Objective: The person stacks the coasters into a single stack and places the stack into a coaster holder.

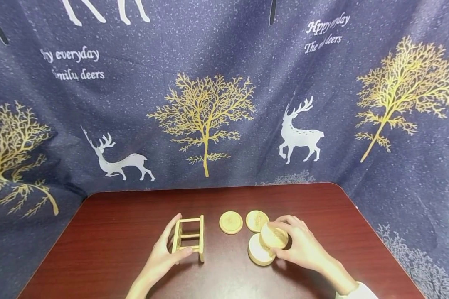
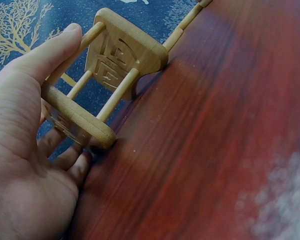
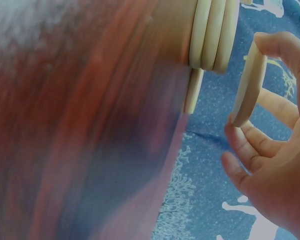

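My left hand grips a small wooden coaster rack by its left side. The rack has two end plates joined by round rods; carved marks show on one plate in the left wrist view. Between thumb and fingers, my right hand pinches a round wooden coaster, tilted and held off the table. Just below and left of it is a stack of several coasters, partly covered by the held one. In the right wrist view the stack appears apart from the held coaster.
Two more coasters lie flat behind the stack: one at the middle, another to its right. Everything rests on a dark red wooden table. A blue cloth with deer and trees hangs behind and along the sides.
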